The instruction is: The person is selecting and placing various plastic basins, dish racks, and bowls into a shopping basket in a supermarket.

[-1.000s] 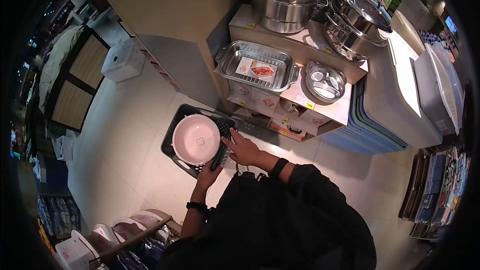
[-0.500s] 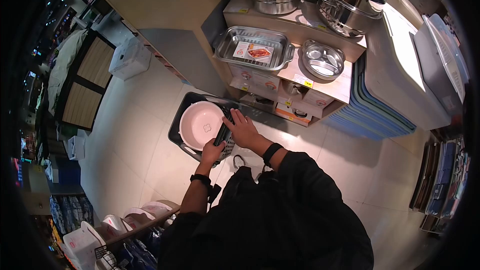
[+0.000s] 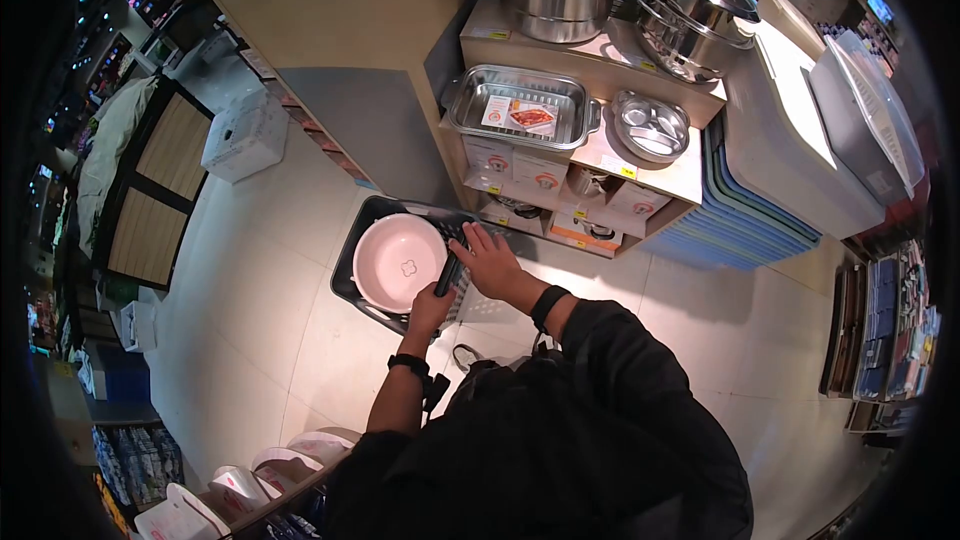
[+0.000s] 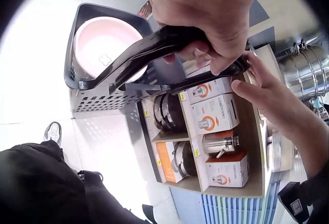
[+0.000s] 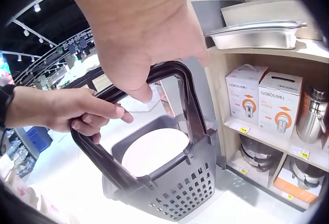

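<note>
A dark grey shopping basket (image 3: 343, 275) with perforated sides stands on the floor in front of the person. Inside it sits a round pink basin (image 3: 385, 265) with a flower-shaped mark on its bottom. The basket's black handle (image 5: 194, 106) is raised on the side toward the person. My left hand (image 3: 430, 312) grips one end of the handle's crossbar, fingers curled round it in the right wrist view. At the other end, my right hand (image 3: 490, 265) rests on the handle corner with its fingers straight and spread.
Ahead, a shelf unit holds a steel roasting pan (image 3: 560, 130), a divided steel dish (image 3: 652, 125), steamer pots (image 3: 560, 5) and boxed goods. Stacked blue-edged plastic boards (image 3: 750, 225) stand to its right. A white box (image 3: 245, 140) sits on the floor at left.
My left hand has moved along the handle toward the right hand. The right hand stays at the handle, fingers more spread. The basket and basin show little movement apart from the camera's shift.
</note>
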Available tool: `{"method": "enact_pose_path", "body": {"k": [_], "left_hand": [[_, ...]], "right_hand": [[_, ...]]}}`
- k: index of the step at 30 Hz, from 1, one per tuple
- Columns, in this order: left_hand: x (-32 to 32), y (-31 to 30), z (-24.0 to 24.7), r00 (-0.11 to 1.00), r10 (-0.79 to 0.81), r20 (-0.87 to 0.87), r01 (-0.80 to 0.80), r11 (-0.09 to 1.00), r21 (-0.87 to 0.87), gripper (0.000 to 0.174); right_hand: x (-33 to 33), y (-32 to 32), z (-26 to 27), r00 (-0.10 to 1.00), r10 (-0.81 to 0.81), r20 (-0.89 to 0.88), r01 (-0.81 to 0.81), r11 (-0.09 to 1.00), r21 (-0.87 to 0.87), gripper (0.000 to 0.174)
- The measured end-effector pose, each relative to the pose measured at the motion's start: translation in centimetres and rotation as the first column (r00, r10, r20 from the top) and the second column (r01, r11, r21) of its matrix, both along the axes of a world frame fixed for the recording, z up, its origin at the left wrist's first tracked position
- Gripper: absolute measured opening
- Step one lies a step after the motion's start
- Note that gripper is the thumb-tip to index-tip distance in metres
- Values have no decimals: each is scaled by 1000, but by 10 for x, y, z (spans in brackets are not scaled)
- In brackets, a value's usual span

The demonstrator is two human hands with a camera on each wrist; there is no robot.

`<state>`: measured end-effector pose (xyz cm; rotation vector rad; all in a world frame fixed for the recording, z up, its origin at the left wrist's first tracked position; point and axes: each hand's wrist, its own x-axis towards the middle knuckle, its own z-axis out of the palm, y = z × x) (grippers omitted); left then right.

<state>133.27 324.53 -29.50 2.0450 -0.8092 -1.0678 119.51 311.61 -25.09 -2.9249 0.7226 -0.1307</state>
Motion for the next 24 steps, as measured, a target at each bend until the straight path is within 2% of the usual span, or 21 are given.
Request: {"method": "enact_pose_path", "body": {"k": [3, 8, 14, 18, 22, 24], "left_hand": [[22, 3, -8, 998, -18, 68, 20, 1000, -22, 39], [57, -1, -29, 995, -59, 75, 61, 997, -37, 40], [87, -6, -21, 988, -110, 109, 112, 994, -15, 43], [100, -6, -16, 989, -110, 99, 110, 994, 8, 45], [109, -10, -23, 984, -97, 147, 89, 994, 62, 47], [109, -8, -28, 975, -49, 218, 53, 999, -11, 40]], "right_hand": [[22, 7, 1, 999, -16, -41, 16, 1000, -6, 67], [55, 11, -6, 994, -80, -75, 82, 996, 22, 71], [88, 13, 1, 978, -130, -163, 146, 985, 90, 74], [103, 11, -3, 980, -112, -162, 132, 984, 122, 76], [108, 3, -1, 982, -99, -159, 134, 964, 230, 76], [109, 0, -3, 991, -62, -122, 86, 974, 209, 78]]}}
